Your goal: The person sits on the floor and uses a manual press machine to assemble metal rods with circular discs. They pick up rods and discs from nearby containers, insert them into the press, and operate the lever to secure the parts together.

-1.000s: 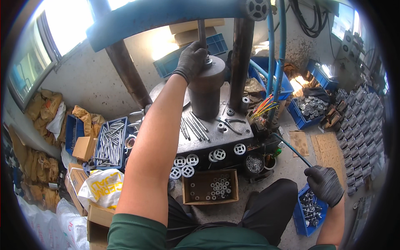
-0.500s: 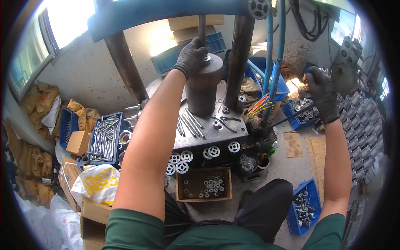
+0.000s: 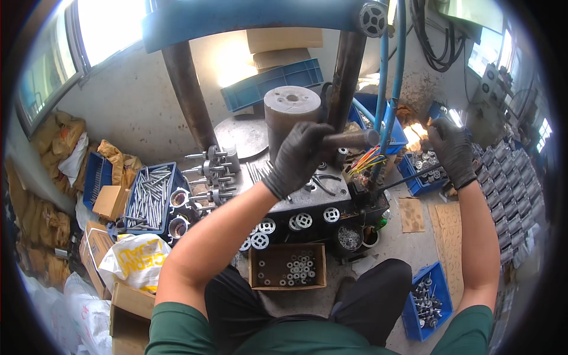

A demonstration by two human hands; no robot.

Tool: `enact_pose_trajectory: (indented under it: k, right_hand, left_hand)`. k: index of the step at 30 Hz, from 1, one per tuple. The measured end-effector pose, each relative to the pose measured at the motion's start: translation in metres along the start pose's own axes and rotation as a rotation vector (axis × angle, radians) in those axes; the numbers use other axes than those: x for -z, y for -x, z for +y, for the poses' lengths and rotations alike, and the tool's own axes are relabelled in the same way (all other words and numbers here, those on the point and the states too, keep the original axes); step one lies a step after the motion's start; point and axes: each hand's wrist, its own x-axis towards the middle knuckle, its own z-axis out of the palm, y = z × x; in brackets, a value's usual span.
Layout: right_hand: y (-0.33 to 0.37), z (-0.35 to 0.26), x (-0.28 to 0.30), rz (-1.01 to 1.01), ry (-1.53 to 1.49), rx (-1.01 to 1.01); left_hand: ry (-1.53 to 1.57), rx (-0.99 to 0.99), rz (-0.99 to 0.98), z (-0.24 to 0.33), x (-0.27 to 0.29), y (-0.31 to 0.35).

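My left hand, in a dark glove, grips a thick dark metal bar that sticks out sideways to the right. It is in front of an upright steel cylinder, whose top has a central hole. Behind the left hand, several thin steel shafts lie on the press table, partly covered. Also gloved, my right hand is curled at the end of a long black lever; the fingers' inner side is hidden. Pliers lie on the table right of the left hand.
Two dark press columns rise under a blue crossbeam. Toothed, shafted parts stand on the left. A blue crate of shafts, a box of small rings and a blue bin surround me. Stacked grey parts line the right.
My left hand has left the cylinder's top and moved down and right, now with the dark bar tipped sideways in it. The ring on the cylinder no longer shows. My right hand sits slightly lower.
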Motion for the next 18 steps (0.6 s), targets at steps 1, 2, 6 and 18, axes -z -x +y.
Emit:
enact_pose_trajectory:
  k: [1, 2, 6, 18]
  right_hand:
    - [0.009, 0.001, 0.000, -0.006, -0.021, 0.011]
    - [0.017, -0.002, 0.001, -0.012, -0.042, 0.027]
    - [0.084, -0.026, 0.025, 0.034, -0.099, 0.230]
    - [0.165, -0.131, 0.014, -0.039, -0.380, 0.441]
  left_hand:
    - [0.260, 0.258, -0.035, 0.020, 0.000, 0.027]
    - [0.518, 0.517, -0.063, 0.039, 0.000, 0.056]
    - [0.871, 1.249, 0.105, 0.077, -0.009, 0.142]
    - [1.188, 1.835, 0.376, 0.030, -0.039, 0.186]
